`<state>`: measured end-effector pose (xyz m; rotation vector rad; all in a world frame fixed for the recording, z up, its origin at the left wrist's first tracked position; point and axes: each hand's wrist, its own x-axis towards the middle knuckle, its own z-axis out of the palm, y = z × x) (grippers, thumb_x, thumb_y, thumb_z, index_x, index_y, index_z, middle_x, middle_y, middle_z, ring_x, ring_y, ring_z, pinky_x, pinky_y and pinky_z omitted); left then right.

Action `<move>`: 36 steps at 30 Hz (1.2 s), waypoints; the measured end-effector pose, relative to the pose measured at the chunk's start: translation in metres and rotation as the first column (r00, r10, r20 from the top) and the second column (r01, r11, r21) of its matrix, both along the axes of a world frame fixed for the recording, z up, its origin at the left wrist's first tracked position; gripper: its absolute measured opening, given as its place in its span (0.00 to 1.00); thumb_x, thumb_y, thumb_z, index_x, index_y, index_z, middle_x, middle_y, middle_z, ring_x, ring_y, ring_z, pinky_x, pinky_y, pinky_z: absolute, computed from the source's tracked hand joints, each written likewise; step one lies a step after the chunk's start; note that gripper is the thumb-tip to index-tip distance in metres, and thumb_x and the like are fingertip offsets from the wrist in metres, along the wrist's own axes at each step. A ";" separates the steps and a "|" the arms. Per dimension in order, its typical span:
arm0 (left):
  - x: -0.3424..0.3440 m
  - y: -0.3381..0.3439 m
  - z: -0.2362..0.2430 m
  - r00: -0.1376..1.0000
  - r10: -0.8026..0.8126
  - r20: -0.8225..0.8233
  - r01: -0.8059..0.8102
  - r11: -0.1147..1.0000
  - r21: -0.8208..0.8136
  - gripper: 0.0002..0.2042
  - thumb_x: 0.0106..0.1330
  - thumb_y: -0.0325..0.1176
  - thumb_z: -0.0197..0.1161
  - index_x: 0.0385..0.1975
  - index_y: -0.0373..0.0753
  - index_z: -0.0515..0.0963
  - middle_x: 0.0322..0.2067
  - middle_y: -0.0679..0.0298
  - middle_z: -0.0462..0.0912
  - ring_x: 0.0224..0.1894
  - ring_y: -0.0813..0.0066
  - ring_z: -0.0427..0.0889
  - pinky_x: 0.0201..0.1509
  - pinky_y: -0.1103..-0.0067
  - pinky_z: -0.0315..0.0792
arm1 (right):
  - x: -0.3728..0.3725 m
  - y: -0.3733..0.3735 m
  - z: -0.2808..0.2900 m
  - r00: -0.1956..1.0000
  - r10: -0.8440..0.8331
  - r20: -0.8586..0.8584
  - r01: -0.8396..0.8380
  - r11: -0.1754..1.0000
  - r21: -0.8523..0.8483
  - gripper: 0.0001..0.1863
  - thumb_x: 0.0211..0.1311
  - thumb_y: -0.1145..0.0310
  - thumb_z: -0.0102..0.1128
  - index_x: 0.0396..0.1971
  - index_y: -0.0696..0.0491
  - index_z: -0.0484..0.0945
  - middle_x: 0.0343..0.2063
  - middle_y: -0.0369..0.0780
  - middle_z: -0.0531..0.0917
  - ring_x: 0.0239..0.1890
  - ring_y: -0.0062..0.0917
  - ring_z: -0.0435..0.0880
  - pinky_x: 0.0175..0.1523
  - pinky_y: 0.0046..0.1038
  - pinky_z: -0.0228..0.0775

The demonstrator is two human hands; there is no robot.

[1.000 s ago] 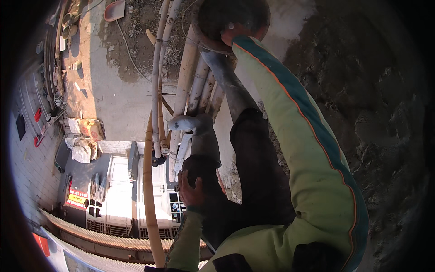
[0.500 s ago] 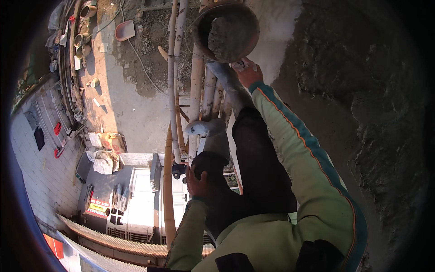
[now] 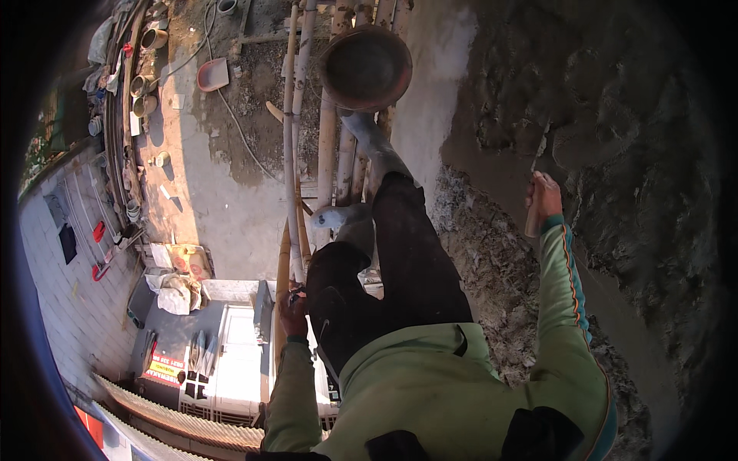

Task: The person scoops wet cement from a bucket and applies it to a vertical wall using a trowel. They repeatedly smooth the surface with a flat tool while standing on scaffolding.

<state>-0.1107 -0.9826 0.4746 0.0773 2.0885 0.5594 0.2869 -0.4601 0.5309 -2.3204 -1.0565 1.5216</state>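
Observation:
My right hand (image 3: 544,195) is closed round a trowel (image 3: 540,146), whose thin blade is seen nearly edge-on against a rough grey mortar-covered surface (image 3: 592,100). Its handle end shows below the fist. Low on the left, my left hand (image 3: 292,313) is wrapped round an upright bamboo pole (image 3: 283,265), its fingers partly in shadow. Beyond my feet, a round dark basin (image 3: 366,69) rests on the bamboo poles, with only a thin grey coating visible inside. Neither hand touches it.
My grey boots (image 3: 377,142) stand on bundled bamboo poles (image 3: 327,146) high above the ground. Far below lie a red dustpan-like scoop (image 3: 213,74), a hose (image 3: 242,131) and several buckets (image 3: 144,105). A corrugated roof edge (image 3: 177,411) and white doors (image 3: 231,361) are at lower left.
My right hand has left the basin's rim and moved right, now with the trowel showing. The mortar lump is gone from the basin. My left hand has shifted from my knee to the pole.

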 end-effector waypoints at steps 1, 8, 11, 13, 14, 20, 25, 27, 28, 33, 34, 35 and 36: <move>-0.007 0.016 0.022 0.998 0.021 0.057 -0.017 0.998 -0.062 0.20 0.64 0.35 0.61 0.52 0.29 0.72 0.51 0.48 0.75 0.52 0.59 0.78 0.54 0.69 0.73 | 0.009 0.005 0.018 0.995 0.042 0.093 -0.051 0.994 0.099 0.13 0.69 0.58 0.52 0.29 0.51 0.70 0.17 0.33 0.70 0.16 0.19 0.70 0.20 0.26 0.63; -0.002 -0.046 0.005 0.993 -0.111 0.044 0.115 0.987 -0.110 0.16 0.64 0.36 0.63 0.46 0.32 0.77 0.54 0.49 0.74 0.57 0.51 0.74 0.59 0.65 0.69 | 0.022 -0.004 0.028 0.931 0.310 0.195 -0.327 0.943 0.064 0.14 0.67 0.57 0.54 0.28 0.50 0.68 0.19 0.33 0.70 0.19 0.19 0.70 0.23 0.27 0.64; -0.003 -0.015 0.020 0.997 -0.048 0.054 0.049 0.999 -0.014 0.20 0.64 0.34 0.61 0.54 0.30 0.73 0.55 0.49 0.74 0.56 0.57 0.75 0.59 0.69 0.70 | 0.020 -0.027 -0.020 0.958 0.189 0.215 -0.205 0.977 0.056 0.13 0.67 0.58 0.55 0.32 0.51 0.68 0.19 0.35 0.73 0.20 0.21 0.74 0.25 0.29 0.68; 0.001 0.011 0.038 0.988 0.129 0.091 -0.129 0.992 -0.005 0.24 0.65 0.32 0.58 0.59 0.28 0.68 0.55 0.49 0.74 0.56 0.60 0.74 0.57 0.72 0.70 | -0.005 -0.039 -0.033 0.984 0.083 0.158 -0.079 0.996 -0.031 0.12 0.66 0.59 0.56 0.35 0.52 0.68 0.20 0.36 0.74 0.21 0.22 0.76 0.26 0.31 0.70; 0.002 0.009 0.043 0.993 0.094 0.078 -0.092 0.995 -0.022 0.23 0.65 0.34 0.59 0.58 0.28 0.69 0.55 0.50 0.74 0.56 0.62 0.74 0.57 0.72 0.70 | -0.017 -0.040 -0.027 0.993 0.060 0.105 -0.046 0.990 -0.133 0.12 0.66 0.60 0.56 0.37 0.53 0.68 0.21 0.37 0.75 0.22 0.23 0.76 0.26 0.32 0.71; 0.017 -0.054 0.027 0.959 0.225 0.174 -0.209 0.972 -0.105 0.23 0.67 0.38 0.59 0.56 0.27 0.71 0.52 0.52 0.76 0.53 0.64 0.77 0.56 0.72 0.71 | 0.059 -0.056 -0.112 0.853 0.275 0.443 -0.267 0.960 -0.083 0.11 0.64 0.65 0.58 0.40 0.55 0.72 0.22 0.43 0.76 0.22 0.31 0.77 0.23 0.36 0.70; 0.011 -0.042 0.040 0.905 0.296 0.306 -0.279 0.955 -0.100 0.23 0.66 0.38 0.58 0.55 0.28 0.72 0.50 0.54 0.77 0.51 0.64 0.77 0.55 0.72 0.72 | 0.009 0.003 -0.047 0.958 -0.157 0.240 0.196 0.969 -0.148 0.05 0.65 0.69 0.55 0.34 0.55 0.74 0.22 0.42 0.75 0.21 0.30 0.75 0.23 0.37 0.70; 0.006 -0.024 0.043 0.900 0.332 0.283 -0.340 0.940 -0.022 0.23 0.66 0.38 0.57 0.55 0.26 0.71 0.49 0.53 0.77 0.53 0.64 0.76 0.57 0.71 0.71 | 0.007 0.022 -0.036 0.952 -0.254 0.169 0.272 0.958 -0.095 0.06 0.63 0.69 0.55 0.36 0.53 0.74 0.25 0.40 0.75 0.23 0.28 0.75 0.25 0.33 0.71; 0.001 -0.034 0.037 0.918 0.326 0.226 -0.325 0.945 -0.044 0.24 0.66 0.38 0.57 0.56 0.26 0.70 0.50 0.52 0.77 0.54 0.63 0.75 0.57 0.71 0.70 | 0.000 0.031 -0.035 0.957 -0.261 0.124 0.273 0.957 -0.094 0.05 0.63 0.69 0.55 0.36 0.53 0.75 0.24 0.39 0.75 0.22 0.27 0.75 0.24 0.33 0.70; -0.020 -0.011 0.023 0.949 0.281 0.141 -0.285 0.959 0.003 0.24 0.66 0.34 0.57 0.58 0.26 0.69 0.54 0.50 0.75 0.54 0.62 0.76 0.56 0.73 0.71 | -0.021 0.077 0.019 0.969 -0.247 -0.005 0.247 0.969 0.012 0.05 0.64 0.68 0.55 0.33 0.53 0.76 0.24 0.37 0.74 0.21 0.24 0.74 0.23 0.30 0.69; -0.024 0.001 0.029 0.953 0.274 0.130 -0.280 0.960 0.030 0.23 0.66 0.34 0.57 0.58 0.26 0.69 0.54 0.50 0.75 0.53 0.64 0.76 0.54 0.74 0.72 | -0.014 0.084 0.031 0.973 -0.227 -0.027 0.228 0.973 0.023 0.06 0.64 0.67 0.55 0.34 0.54 0.75 0.24 0.37 0.74 0.21 0.24 0.74 0.22 0.29 0.69; -0.026 0.004 0.034 0.976 0.195 0.097 -0.201 0.977 0.064 0.24 0.66 0.34 0.57 0.58 0.27 0.68 0.54 0.50 0.75 0.53 0.65 0.76 0.52 0.74 0.73 | -0.015 0.088 0.045 0.977 -0.206 -0.048 0.208 0.978 0.032 0.07 0.65 0.66 0.55 0.34 0.55 0.75 0.24 0.37 0.74 0.20 0.23 0.73 0.22 0.28 0.69; -0.029 0.006 0.040 0.991 0.116 0.060 -0.121 0.988 0.095 0.24 0.66 0.34 0.57 0.59 0.27 0.68 0.54 0.50 0.75 0.52 0.65 0.77 0.51 0.74 0.74 | -0.017 0.079 0.060 0.972 -0.208 -0.110 0.215 0.975 0.050 0.08 0.65 0.65 0.55 0.38 0.54 0.75 0.24 0.36 0.74 0.20 0.22 0.74 0.21 0.27 0.69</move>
